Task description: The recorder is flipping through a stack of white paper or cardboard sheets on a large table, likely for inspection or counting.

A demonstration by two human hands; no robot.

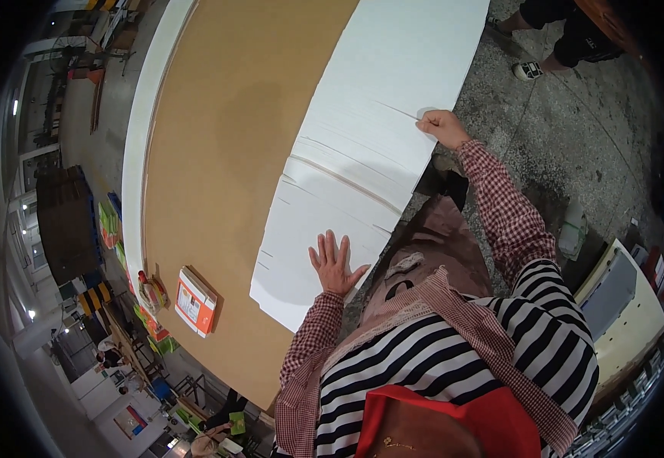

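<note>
A long stack of white sheets [370,130] lies along the near edge of a big brown table [225,137]. My left hand [333,263] rests flat on the stack's near end, fingers spread. Farther along, my right hand [441,127] grips the edge of the sheets, fingers curled over the side. Both arms wear red checked sleeves over a black-and-white striped top.
An orange and white box [194,301] and small colourful packs [151,291] sit at the table's left end. Another person's legs and shoe [528,70] stand on the concrete floor beyond. Grey and cream boards [622,305] lean at the right. A dark pallet stack [69,221] stands at the left.
</note>
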